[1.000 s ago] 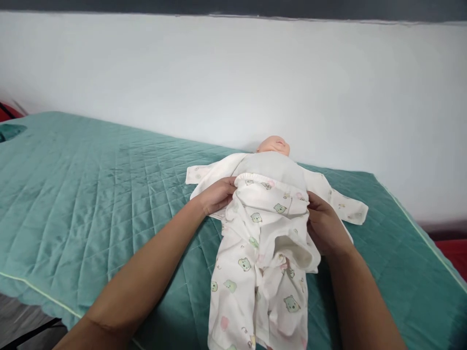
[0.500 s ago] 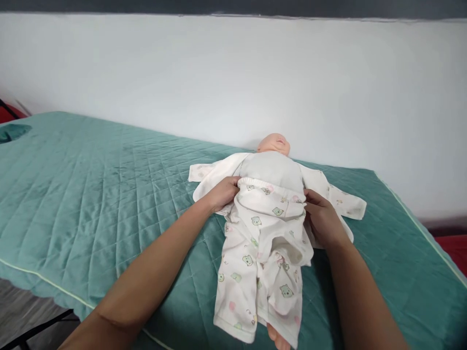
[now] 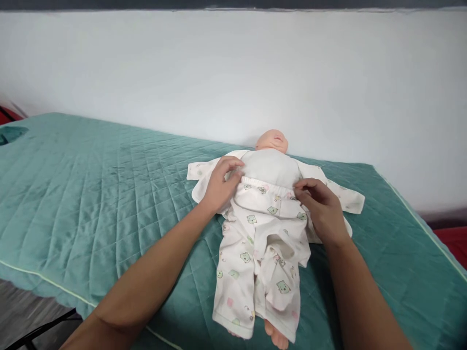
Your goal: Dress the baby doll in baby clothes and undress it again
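Note:
A baby doll [image 3: 272, 141] lies on its back on the green quilted mattress [image 3: 91, 194], head toward the wall. It wears white trousers [image 3: 260, 243] printed with small bears, and an open white jacket [image 3: 204, 175] is spread under it. Its grey cloth belly [image 3: 272, 165] is bare. My left hand [image 3: 221, 184] pinches the trousers' elastic waistband at the doll's left-side hip as I see it. My right hand [image 3: 321, 209] pinches the same waistband on the other side. One bare foot [image 3: 275, 335] sticks out of a trouser leg.
A white wall [image 3: 233, 73] runs close behind the mattress. The mattress edge with pale piping [image 3: 44, 284] runs along the lower left, with floor and a dark frame bar below it. Red fabric [image 3: 452, 243] shows at the far right.
Both hands have drawn the trousers' waistband up the doll's body toward the belly. The trouser legs slid up too, and a bare foot now shows at the bottom.

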`<state>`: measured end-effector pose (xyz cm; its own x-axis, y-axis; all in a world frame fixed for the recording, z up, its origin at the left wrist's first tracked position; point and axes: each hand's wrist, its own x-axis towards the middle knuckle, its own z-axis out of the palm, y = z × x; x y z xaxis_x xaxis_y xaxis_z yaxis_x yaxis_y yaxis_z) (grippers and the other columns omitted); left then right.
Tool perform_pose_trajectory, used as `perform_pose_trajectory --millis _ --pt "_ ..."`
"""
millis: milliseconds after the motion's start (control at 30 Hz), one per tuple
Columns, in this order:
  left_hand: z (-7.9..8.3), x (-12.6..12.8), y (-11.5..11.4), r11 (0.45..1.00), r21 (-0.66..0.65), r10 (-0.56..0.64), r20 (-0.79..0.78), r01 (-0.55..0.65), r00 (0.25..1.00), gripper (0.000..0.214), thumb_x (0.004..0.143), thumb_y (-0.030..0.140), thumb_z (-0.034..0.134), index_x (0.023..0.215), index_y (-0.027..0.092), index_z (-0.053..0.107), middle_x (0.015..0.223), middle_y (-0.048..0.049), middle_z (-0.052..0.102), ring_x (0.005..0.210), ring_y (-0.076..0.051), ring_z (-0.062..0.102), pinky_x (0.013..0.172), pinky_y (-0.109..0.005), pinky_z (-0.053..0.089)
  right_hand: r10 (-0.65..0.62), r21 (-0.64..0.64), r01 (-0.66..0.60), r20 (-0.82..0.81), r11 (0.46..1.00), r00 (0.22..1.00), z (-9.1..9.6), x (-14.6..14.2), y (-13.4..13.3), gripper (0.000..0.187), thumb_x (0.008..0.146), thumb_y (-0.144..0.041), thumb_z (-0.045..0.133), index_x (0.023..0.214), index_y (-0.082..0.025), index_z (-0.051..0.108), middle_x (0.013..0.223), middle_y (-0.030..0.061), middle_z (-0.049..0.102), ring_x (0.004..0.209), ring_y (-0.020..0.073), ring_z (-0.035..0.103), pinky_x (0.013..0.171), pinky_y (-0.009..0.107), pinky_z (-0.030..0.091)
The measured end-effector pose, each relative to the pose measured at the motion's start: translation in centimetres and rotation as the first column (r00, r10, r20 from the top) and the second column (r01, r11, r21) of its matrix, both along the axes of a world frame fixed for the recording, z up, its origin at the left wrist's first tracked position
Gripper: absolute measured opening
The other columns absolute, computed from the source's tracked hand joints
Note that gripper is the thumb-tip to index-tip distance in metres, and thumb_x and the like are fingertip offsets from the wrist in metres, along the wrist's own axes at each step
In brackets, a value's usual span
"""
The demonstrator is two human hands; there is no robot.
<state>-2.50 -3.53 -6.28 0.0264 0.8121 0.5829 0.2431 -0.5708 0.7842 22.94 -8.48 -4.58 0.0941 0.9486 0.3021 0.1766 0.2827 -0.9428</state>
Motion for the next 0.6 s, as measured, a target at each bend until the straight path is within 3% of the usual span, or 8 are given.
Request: perform_pose_trajectory --millis 67,133,333,467,600 --pt "0.5 0.0 -0.5 0.991 0.060 -0.108 -0.136 0.117 0.985 0.016 0.091 0.023 0.060 0.106 0.023 0.062 0.127 -0.0082 0.060 0.126 -0.021 0.054 0.113 -0.040 0.041 0.079 0.004 -0.080 0.146 0.997 0.986 0.1 -0.1 -0.1 0.018 0.081 -0.034 0.077 0.094 -0.027 0.066 0.095 0.0000 0.060 0.084 0.0168 0.055 0.074 0.030 0.046" --pt "1.0 -0.1 -0.9 0.976 0.013 -0.206 -0.244 0.216 0.948 0.015 0.091 0.028 0.063 0.105 0.023 0.061 0.134 -0.0093 0.057 0.132 -0.023 0.050 0.116 -0.042 0.037 0.142 0.042 -0.159 0.266 0.986 0.954 0.3 0.1 -0.1 0.024 0.079 -0.035 0.079 0.097 -0.028 0.063 0.103 0.0006 0.057 0.093 0.0183 0.054 0.081 0.032 0.045" --pt "2.4 -0.7 -1.3 0.931 -0.202 -0.356 -0.340 0.303 0.870 0.017 0.088 0.034 0.067 0.089 0.021 0.058 0.140 -0.0098 0.050 0.128 -0.025 0.052 0.102 -0.037 0.046 0.182 0.029 -0.221 0.465 0.975 0.866 0.5 0.9 0.1 0.025 0.080 -0.036 0.078 0.087 -0.026 0.056 0.106 0.0026 0.048 0.097 0.0201 0.049 0.083 0.034 0.044" --pt "2.6 -0.4 -1.0 0.946 -0.125 -0.325 -0.382 0.300 0.865 0.019 0.093 0.036 0.060 0.085 0.021 0.052 0.131 -0.0088 0.056 0.117 -0.023 0.056 0.095 -0.033 0.045 0.178 0.092 -0.263 0.521 0.960 0.834 0.7 0.6 0.0 0.021 0.088 -0.036 0.070 0.081 -0.024 0.054 0.106 0.0037 0.050 0.101 0.0213 0.050 0.086 0.035 0.042" --pt "2.9 0.9 0.2 0.985 -0.090 -0.173 -0.420 0.148 0.891 0.017 0.098 0.034 0.050 0.086 0.023 0.045 0.101 -0.0033 0.065 0.091 -0.020 0.059 0.081 -0.032 0.043 0.104 0.071 -0.164 0.520 0.984 0.848 1.3 -0.3 1.2 0.020 0.091 -0.035 0.062 0.078 -0.023 0.051 0.087 0.0003 0.053 0.083 0.0184 0.050 0.075 0.032 0.039"
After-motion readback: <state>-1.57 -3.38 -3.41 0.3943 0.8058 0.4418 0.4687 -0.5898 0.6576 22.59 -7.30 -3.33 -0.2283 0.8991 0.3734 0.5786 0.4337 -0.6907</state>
